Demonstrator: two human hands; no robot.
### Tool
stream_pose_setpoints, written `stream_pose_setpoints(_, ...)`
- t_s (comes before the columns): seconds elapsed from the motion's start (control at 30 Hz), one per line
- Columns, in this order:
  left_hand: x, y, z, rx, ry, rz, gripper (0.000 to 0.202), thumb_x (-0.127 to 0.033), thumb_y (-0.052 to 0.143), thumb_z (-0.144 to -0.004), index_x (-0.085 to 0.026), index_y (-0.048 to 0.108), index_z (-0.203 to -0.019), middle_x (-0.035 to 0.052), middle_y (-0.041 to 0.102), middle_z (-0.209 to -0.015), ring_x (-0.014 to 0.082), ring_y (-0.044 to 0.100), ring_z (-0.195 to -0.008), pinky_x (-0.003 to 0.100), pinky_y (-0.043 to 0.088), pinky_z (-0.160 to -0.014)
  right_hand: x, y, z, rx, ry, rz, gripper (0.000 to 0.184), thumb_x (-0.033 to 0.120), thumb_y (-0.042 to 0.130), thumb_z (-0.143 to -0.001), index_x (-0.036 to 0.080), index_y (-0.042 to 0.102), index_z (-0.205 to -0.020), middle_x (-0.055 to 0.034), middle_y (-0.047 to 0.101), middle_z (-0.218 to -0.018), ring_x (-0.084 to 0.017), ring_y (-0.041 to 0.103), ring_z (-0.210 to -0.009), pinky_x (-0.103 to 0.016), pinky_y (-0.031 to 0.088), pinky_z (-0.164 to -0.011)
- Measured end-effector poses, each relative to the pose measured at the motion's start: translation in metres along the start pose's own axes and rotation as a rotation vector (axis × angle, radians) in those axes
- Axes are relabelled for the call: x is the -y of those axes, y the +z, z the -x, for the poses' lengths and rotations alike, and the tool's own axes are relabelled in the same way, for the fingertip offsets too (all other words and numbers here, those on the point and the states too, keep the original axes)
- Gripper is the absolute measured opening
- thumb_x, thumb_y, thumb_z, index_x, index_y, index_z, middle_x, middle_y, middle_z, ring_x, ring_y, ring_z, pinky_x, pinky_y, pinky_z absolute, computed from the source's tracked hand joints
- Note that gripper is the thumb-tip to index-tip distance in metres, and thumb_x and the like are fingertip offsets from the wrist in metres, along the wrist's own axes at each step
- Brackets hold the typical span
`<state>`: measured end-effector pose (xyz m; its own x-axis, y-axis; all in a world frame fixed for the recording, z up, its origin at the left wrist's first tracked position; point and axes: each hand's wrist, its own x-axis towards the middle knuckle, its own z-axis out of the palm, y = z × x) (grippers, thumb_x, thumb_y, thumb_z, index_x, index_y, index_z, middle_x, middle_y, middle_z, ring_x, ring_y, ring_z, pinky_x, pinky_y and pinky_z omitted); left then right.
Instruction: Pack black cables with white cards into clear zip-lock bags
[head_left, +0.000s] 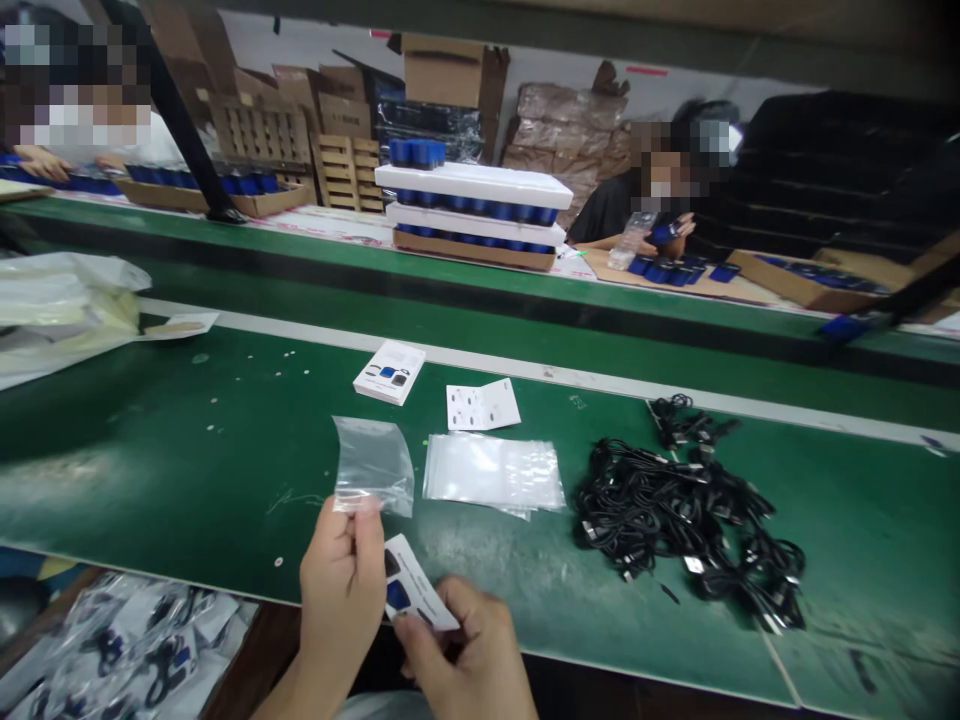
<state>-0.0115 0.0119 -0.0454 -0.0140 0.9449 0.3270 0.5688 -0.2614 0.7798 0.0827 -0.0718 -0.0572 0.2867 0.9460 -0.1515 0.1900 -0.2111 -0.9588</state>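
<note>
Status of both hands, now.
Left hand: closed, holding a clear plastic bag.
Right hand: closed, holding a printed leaflet.

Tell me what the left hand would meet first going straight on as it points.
Beyond the clear bag it holds, the left hand would probably meet the stack of printed leaflets; its height above the green table is unclear, so it might pass over.

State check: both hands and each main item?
Left hand, pinching clear bag
Clear bag, looks empty
Right hand, holding printed card
Printed card, outside clear bag
Bag stack, lying flat
Booklet stack, printed side up
Leaflet, lying open
Black cables, bundled, heaped
Packed bags, heaped
White trays, stacked
</note>
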Motion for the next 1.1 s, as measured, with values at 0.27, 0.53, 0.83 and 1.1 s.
stream_pose_setpoints(0.27, -0.002, -0.009, -0.005, 0.171, 0.106, -0.035, 0.030, -0.034, 0.048, -0.085, -0.021, 0.053, -0.058, -0.0065, 0.050, -0.046, 0.0096, 0.048, -0.042, 0.019, 0.038, -0.045, 0.001, -0.025, -0.002, -0.396, -0.906, 0.533, 0.017, 0.011, 0.045, -0.089, 0.011, 0.062, -0.094, -0.0026, 0.054, -0.058, -0.013, 0.049, -0.048, -0.023, 0.037, -0.046)
stream_pose_setpoints(0.53, -0.012, -0.008, 0.005, 0.194, 0.441, -0.190, 0.029, -0.018, 0.042, -0.087, -0.020, 0.050, -0.059, -0.0048, 0.048, -0.052, 0.0089, 0.050, -0.046, 0.018, 0.039, -0.048, 0.006, -0.031, -0.001, -0.349, -0.745, 0.896, 0.023, 0.010, 0.039, -0.089, 0.015, 0.061, -0.094, -0.0038, 0.059, -0.063, -0.017, 0.054, -0.052, -0.027, 0.038, -0.049)
stream_pose_setpoints(0.83, -0.007, -0.002, 0.017, 0.361, 0.640, -0.230, 0.027, -0.019, 0.040, -0.090, -0.020, 0.056, -0.068, -0.0008, 0.053, -0.065, 0.0132, 0.055, -0.060, 0.022, 0.043, -0.053, 0.017, -0.040, 0.001, -0.087, -0.388, 0.693, 0.022, 0.011, 0.039, -0.087, 0.018, 0.059, -0.081, -0.0036, 0.062, -0.068, -0.017, 0.060, -0.057, -0.025, 0.039, -0.052)
stream_pose_setpoints(1.1, -0.015, -0.009, 0.023, 0.326, 0.577, -0.150, 0.019, -0.015, 0.044, -0.084, -0.019, 0.059, -0.073, 0.0050, 0.043, -0.091, 0.0142, 0.053, -0.075, 0.024, 0.049, -0.064, 0.014, -0.048, -0.005, -0.244, -0.385, 0.317, 0.010, 0.016, 0.051, -0.083, 0.019, 0.061, -0.083, -0.0035, 0.061, -0.078, -0.017, 0.060, -0.069, -0.026, 0.046, -0.061)
